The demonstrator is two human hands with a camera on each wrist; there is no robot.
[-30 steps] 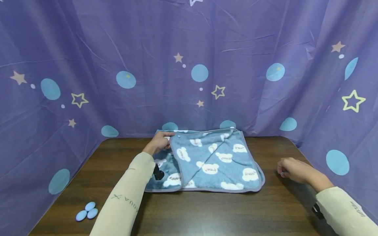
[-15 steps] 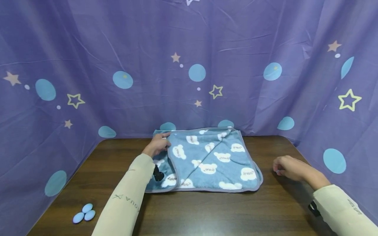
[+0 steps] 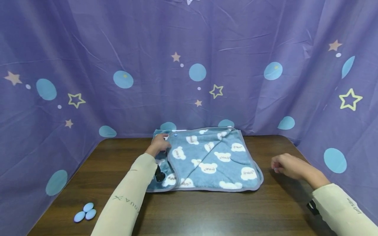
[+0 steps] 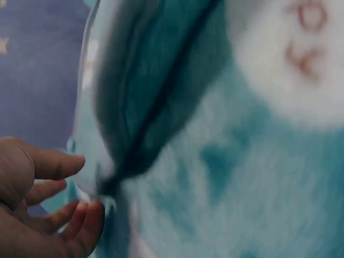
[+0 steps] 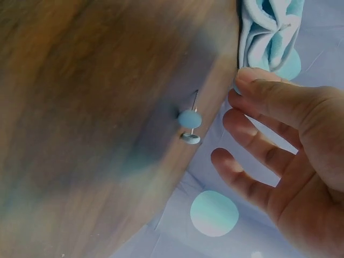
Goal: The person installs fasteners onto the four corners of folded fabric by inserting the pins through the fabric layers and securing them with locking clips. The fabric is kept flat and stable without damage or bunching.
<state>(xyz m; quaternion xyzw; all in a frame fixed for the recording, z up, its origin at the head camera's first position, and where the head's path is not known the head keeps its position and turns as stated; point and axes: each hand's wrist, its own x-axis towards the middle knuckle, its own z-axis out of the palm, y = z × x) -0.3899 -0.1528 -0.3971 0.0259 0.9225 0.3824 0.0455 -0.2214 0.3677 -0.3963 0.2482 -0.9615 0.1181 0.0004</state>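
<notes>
A blue fleece blanket (image 3: 206,164) with white bear shapes and grey edging lies folded at the table's far side. At its far left my left hand (image 3: 160,143) touches the folded flap's edge. The left wrist view shows that hand (image 4: 45,204) with thumb and fingers apart around the edge. A small blue disc (image 3: 176,134) sits near that corner. My right hand (image 3: 289,165) is over the table, right of the blanket. In the right wrist view, its thumb and index finger are close together, with a teal bit (image 5: 236,86) at the tips; whether held is unclear.
Two pins with flat blue heads (image 5: 190,119) lie on the table near my right hand. Several pale blue oval pieces (image 3: 85,212) lie grouped at the front left of the wooden table (image 3: 221,213). A purple patterned curtain (image 3: 165,39) surrounds the back and sides.
The flap's left edge has slackened into a curve and shifted left. My left hand has stayed near the corner, its fingers moving slightly. My right hand has moved a little left.
</notes>
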